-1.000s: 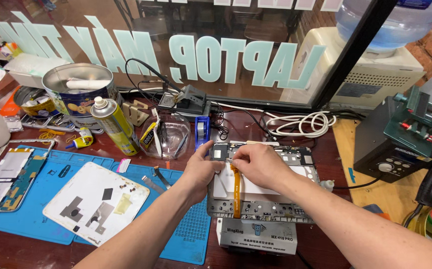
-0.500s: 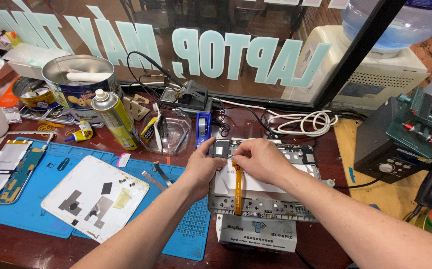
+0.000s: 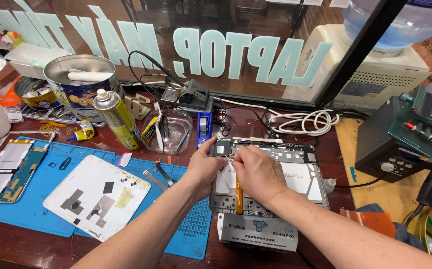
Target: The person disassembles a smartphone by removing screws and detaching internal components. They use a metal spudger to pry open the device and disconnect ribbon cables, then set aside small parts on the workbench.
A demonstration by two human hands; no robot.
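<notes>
Both hands met over an opened tablet chassis, a grey metal frame with pale panels that lay on a white box-shaped unit at the front of the dark wooden bench. The left hand rested on the frame's left edge, fingers curled and the thumb raised toward the top corner. The right hand lay just beside it, fingers pinched together on something thin near the frame's upper left; what it gripped was too small to tell. An orange flex ribbon ran down the frame under the right hand.

To the left, a white tablet back cover with grey and yellowish patches lay on a blue work mat, and a second opened device sat at the mat's far left. Behind the mat stood a yellow spray can with a white cap, tilted slightly, and a round blue biscuit tin with a white tube across its open top. A clear plastic tray held small tools, and a small blue tape dispenser stood just beside it.

Large pale mint letters ran across the glass window behind the bench. Coiled white cable lay below the glass. On the right sat a dark grey station with a round knob, and the white unit's front carried a pale label with dark print.
</notes>
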